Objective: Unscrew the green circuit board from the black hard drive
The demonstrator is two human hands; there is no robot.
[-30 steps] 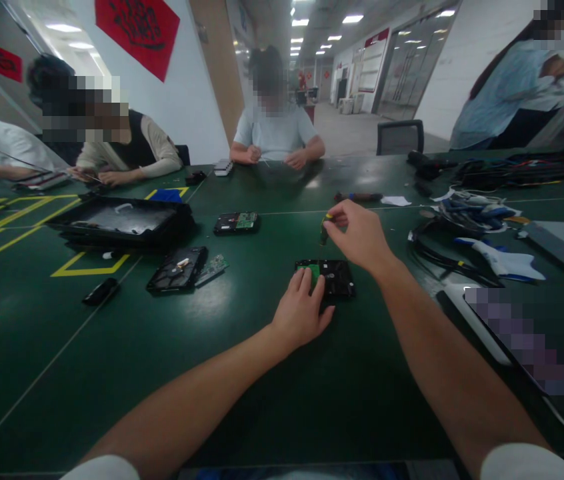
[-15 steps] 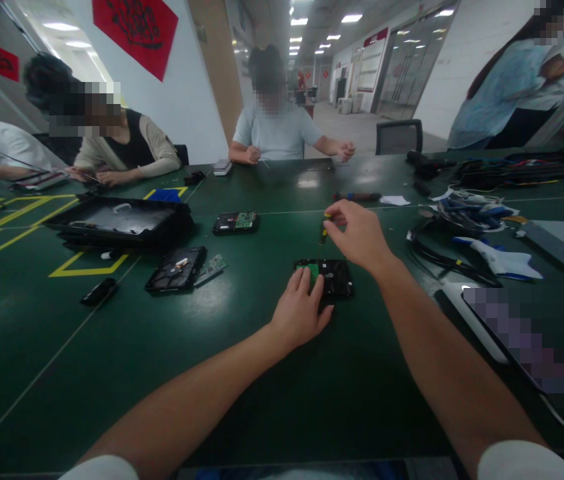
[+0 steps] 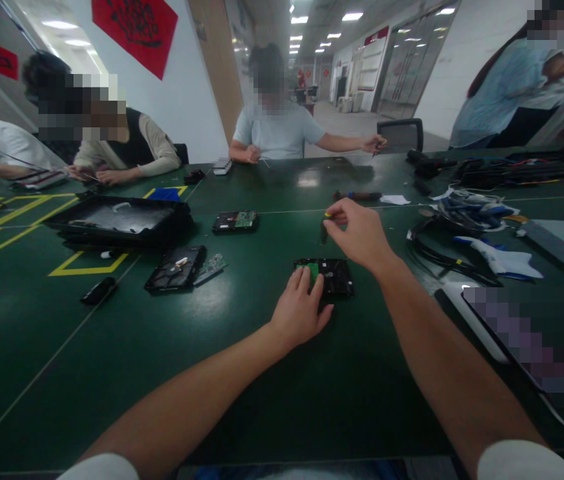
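Observation:
A black hard drive (image 3: 335, 277) with a green circuit board lies on the dark green table (image 3: 212, 373) in front of me. My left hand (image 3: 301, 310) rests on its near left corner, fingers pressing on the green board. Above the drive's far side, my right hand (image 3: 357, 233) pinches a small screwdriver (image 3: 324, 229) with a yellow-tipped black handle, held upright over the table.
Another hard drive (image 3: 236, 222) lies further back, an opened drive (image 3: 176, 269) with a loose board to the left, beside a black tray (image 3: 117, 223). Cables and tools (image 3: 467, 220) crowd the right. Several other people sit or stand around the table's far side.
My hands have stayed almost still. The person across the table has stretched an arm out to the right along the table's far edge.

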